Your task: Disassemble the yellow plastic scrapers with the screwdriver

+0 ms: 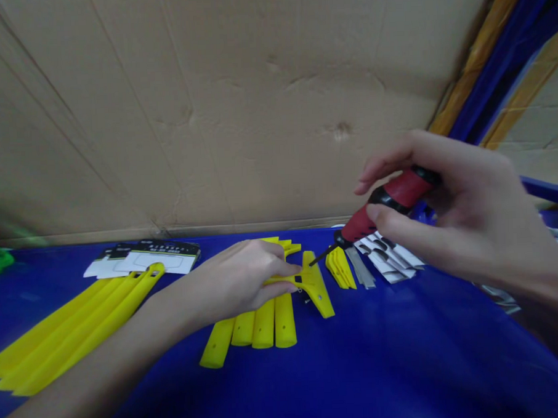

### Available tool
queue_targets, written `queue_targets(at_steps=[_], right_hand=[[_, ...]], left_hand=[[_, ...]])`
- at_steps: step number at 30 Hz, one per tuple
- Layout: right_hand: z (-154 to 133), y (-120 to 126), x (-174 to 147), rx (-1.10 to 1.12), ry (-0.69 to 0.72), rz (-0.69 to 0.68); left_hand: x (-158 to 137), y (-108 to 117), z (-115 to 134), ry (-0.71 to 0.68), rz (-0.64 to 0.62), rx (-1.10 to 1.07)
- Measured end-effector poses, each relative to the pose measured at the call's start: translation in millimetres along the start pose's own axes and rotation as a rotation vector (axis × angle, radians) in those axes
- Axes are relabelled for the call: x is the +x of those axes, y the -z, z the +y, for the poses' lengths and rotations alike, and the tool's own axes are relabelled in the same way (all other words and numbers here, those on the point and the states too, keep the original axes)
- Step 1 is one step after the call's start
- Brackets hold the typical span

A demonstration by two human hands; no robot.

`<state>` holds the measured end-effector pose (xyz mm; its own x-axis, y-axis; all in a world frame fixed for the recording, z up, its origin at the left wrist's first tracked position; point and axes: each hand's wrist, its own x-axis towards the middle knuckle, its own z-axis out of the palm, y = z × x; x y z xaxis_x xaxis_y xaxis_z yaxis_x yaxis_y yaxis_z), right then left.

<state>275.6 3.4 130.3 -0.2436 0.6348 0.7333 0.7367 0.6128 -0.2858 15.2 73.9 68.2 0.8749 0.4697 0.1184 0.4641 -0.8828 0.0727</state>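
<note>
My left hand (pixel 254 275) is closed on the neck of a yellow T-shaped scraper head (pixel 316 287), held over the blue table. In my right hand (pixel 464 207) is a red and black screwdriver (pixel 369 214), tilted down to the left. Its dark shaft meets the upper part of the scraper head's crosspiece. A small screw (pixel 307 301) shows beside the head, below my left fingertips. Under and in front of my left hand lie several yellow flat tubes (pixel 264 327) side by side, partly hidden by the hand.
Long yellow handles (pixel 85 331) lie fanned at the left, with printed cards (pixel 158 257) behind them. Right of the scraper head are small yellow plates (pixel 341 269), grey metal strips (pixel 361 268) and white folded cards (pixel 387 260). A cardboard wall (pixel 256 111) rises at the back.
</note>
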Motion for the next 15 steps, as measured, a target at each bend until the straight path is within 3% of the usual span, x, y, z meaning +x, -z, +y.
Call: queue_targets(at_steps=[15], right_hand=[[-2.2, -0.4, 0.5, -0.008, -0.007, -0.013]], left_hand=[[-0.3, -2.0, -0.9, -0.037, 0.036, 0.029]])
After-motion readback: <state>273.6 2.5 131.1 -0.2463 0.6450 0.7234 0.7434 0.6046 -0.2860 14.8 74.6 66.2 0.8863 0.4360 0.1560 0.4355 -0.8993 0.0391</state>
